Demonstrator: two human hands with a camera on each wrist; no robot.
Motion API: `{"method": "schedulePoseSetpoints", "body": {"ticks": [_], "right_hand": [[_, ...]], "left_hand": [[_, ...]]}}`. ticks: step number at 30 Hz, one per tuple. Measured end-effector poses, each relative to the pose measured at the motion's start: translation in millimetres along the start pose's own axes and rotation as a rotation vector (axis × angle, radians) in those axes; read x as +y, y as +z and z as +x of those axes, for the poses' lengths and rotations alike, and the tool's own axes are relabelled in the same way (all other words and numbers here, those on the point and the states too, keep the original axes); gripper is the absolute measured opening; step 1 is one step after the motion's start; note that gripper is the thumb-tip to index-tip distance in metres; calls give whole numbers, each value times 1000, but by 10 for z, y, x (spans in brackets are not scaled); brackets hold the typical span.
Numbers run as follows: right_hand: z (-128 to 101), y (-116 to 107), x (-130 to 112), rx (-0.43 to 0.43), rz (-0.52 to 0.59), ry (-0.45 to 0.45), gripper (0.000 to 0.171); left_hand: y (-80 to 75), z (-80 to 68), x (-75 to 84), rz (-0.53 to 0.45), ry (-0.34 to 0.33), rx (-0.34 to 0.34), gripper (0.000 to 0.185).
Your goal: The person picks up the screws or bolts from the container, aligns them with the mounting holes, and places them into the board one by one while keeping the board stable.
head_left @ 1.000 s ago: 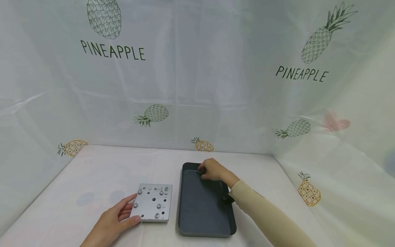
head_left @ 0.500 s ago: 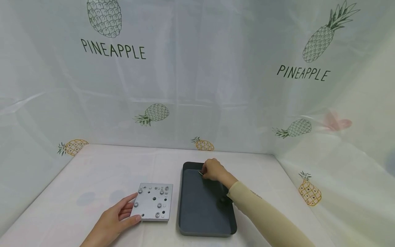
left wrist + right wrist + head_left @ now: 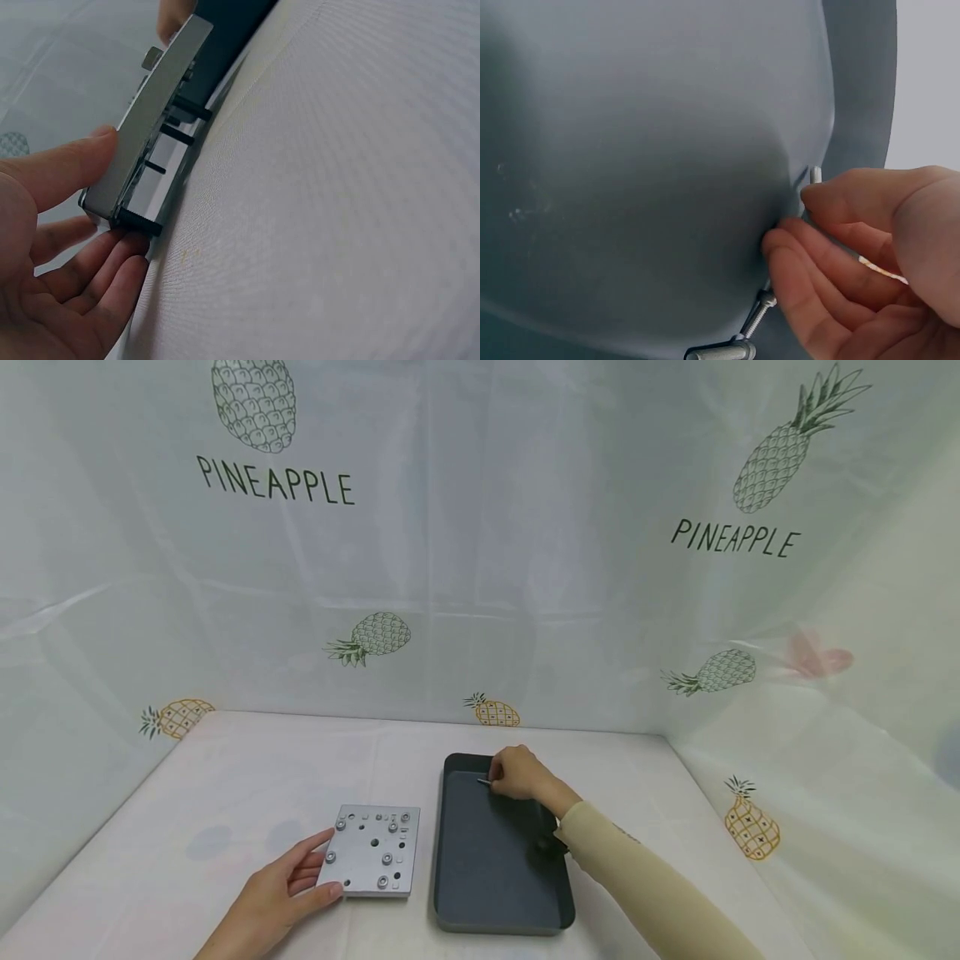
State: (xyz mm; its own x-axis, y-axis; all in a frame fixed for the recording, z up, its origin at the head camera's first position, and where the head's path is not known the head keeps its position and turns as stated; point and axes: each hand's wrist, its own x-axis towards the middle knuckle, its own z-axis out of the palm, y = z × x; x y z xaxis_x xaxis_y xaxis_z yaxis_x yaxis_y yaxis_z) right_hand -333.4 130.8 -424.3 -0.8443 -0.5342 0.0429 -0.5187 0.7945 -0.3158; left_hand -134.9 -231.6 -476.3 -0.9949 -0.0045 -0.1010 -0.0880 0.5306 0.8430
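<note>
A square silver metal plate (image 3: 360, 860) with several holes and socket-head bolts lies left of a dark grey tray (image 3: 487, 893). My left hand (image 3: 281, 893) grips its left side; in the left wrist view the thumb presses the edge of the plate (image 3: 142, 124) and the other fingers curl below. Black bolt shanks (image 3: 139, 221) stick out from its underside. At the tray's far end, my right hand (image 3: 517, 772) pinches a thin silver pin or screw (image 3: 483, 782). One end of the pin (image 3: 815, 175) shows past the thumb in the right wrist view; the rest is hidden by fingers.
Beneath the right hand, a small screw (image 3: 761, 307) and a thicker silver bolt (image 3: 720, 351) lie in the tray near its wall. A white cloth covers the table (image 3: 247, 793). A pineapple-print curtain (image 3: 510, 568) stands behind and to the sides.
My right hand has shifted slightly right, and the pin's direction in its fingers has changed. The left hand and the plate keep their place.
</note>
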Motion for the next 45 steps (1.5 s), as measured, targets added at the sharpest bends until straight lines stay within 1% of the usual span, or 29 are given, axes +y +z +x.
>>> {"method": "schedulePoseSetpoints", "body": {"ticks": [6, 10, 17, 32, 37, 45], "right_hand": [[2, -11, 34, 16, 33, -27, 3], [6, -8, 59, 33, 58, -68, 5], [31, 5, 71, 52, 112, -124, 4], [26, 6, 58, 39, 138, -239, 8], [35, 4, 55, 37, 171, -235, 11], [71, -8, -10, 35, 313, -198, 13]], "left_hand": [[-5, 6, 7, 17, 2, -1, 89], [-6, 10, 4, 16, 3, -1, 89], [-1, 2, -3, -17, 0, -3, 89], [7, 11, -2, -22, 0, -6, 90], [6, 11, -5, -18, 1, -6, 90], [3, 12, -5, -15, -13, -3, 91]]}}
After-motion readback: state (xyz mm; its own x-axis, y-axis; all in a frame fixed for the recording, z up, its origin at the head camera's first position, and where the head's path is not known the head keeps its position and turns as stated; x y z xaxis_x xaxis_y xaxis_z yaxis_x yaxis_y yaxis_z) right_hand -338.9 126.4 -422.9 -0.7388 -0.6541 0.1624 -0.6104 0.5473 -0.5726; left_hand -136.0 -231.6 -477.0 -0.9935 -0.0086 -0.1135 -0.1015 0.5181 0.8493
